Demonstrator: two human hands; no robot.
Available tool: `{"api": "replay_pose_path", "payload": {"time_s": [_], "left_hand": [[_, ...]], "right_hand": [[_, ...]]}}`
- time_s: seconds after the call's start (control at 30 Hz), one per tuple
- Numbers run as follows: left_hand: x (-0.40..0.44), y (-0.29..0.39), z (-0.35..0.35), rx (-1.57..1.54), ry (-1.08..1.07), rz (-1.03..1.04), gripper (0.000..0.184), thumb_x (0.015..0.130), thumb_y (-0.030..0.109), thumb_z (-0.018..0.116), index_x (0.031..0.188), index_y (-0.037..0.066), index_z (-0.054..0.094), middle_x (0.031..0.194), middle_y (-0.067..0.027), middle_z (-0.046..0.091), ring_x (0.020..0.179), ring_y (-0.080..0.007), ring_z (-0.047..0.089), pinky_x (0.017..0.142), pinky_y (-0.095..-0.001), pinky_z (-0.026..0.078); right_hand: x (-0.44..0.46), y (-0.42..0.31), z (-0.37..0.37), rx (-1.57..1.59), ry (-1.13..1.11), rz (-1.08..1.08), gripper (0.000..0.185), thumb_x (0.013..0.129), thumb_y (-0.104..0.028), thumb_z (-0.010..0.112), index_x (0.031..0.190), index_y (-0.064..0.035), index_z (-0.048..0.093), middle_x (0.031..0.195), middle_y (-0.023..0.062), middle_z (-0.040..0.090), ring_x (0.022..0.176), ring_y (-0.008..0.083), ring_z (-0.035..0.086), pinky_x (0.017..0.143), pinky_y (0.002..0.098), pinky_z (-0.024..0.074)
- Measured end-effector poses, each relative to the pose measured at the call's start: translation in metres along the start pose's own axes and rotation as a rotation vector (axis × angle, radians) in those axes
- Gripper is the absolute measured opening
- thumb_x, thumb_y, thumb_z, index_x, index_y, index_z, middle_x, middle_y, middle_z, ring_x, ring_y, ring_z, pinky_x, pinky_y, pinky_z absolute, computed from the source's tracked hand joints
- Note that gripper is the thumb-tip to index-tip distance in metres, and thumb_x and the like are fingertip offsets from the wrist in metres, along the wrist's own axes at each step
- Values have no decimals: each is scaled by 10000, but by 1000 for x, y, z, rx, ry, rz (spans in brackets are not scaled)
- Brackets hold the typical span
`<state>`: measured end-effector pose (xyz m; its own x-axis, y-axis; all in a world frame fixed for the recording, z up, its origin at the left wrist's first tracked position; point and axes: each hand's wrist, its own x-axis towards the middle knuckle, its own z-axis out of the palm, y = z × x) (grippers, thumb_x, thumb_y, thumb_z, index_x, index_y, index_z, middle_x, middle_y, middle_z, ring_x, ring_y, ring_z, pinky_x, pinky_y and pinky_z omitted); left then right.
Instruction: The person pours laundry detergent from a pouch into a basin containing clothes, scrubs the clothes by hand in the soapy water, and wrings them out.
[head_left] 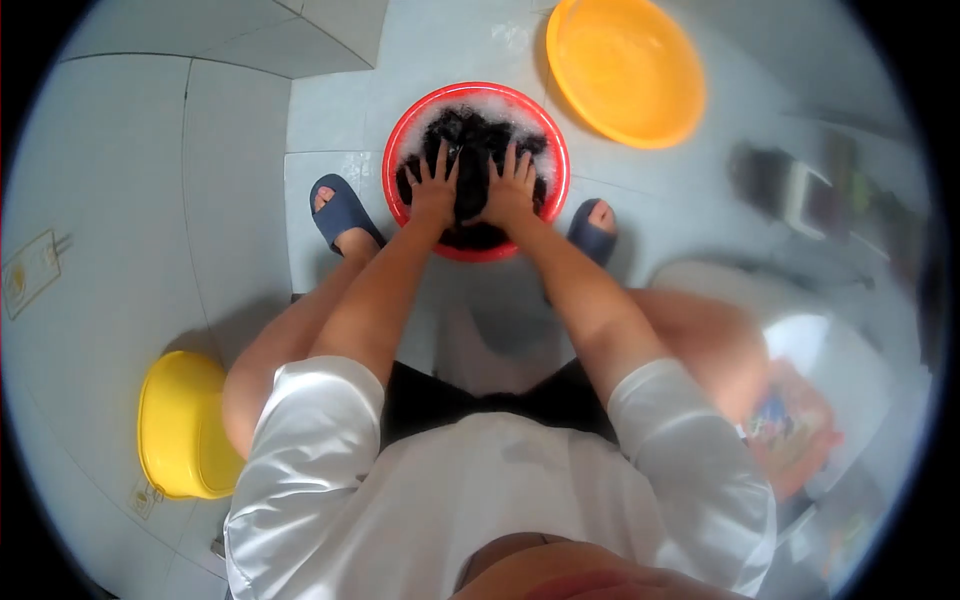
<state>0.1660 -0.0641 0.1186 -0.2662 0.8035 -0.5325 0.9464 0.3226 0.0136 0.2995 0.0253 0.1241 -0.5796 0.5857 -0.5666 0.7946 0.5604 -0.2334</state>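
Between my feet stands a red basin holding dark wet cloth amid white suds. My left hand lies on the left part of the cloth, palm down with its fingers spread. On the right part rests my right hand, also flat, its fingers apart and its thumb pointing inward. Both hands press on the cloth without gripping it. The bottom of the basin is hidden under the cloth and foam.
An orange basin sits on the tiled floor at the upper right. By the left wall is a yellow tub. My slippered feet flank the red basin. Blurred items, among them a pinkish plastic bag, are at the right.
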Motion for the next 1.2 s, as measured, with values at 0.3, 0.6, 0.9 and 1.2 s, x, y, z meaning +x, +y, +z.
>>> {"api": "replay_pose_path", "payload": {"time_s": [0.3,0.6,0.9,1.2], "left_hand": [[26,9,21,-25,-66,-62,922,850,159,719,1649,209,261,1724,-141,109,1336,-420,509,1095,-568,449],[20,4,14,-218,-40,-58,976,812,64,725,1650,187,239,1704,-155,158,1343,-400,507,1072,-478,483],[-41,14,37,-479,573,-68,844,788,-71,673,1560,56,355,1519,-289,369,1321,-470,470,1088,-534,436],[-35,-6,55,-750,540,-406,440,805,104,695,1224,-12,633,1091,-289,685,1075,-482,637,967,-510,506]], "right_hand": [[51,1,100,-231,167,127,571,1000,-246,479,1497,35,479,1647,267,265,1483,532,236,1212,666,137],[52,6,99,-159,221,86,489,993,-202,470,1380,79,571,1525,241,439,1384,473,396,1167,645,236],[-1,30,17,-108,413,-214,338,852,-99,669,1188,-108,694,1296,117,560,1191,318,542,1002,499,447],[-53,32,23,-41,369,-699,266,775,-103,689,1033,-124,749,1181,97,604,1185,318,552,1001,441,471]]}}
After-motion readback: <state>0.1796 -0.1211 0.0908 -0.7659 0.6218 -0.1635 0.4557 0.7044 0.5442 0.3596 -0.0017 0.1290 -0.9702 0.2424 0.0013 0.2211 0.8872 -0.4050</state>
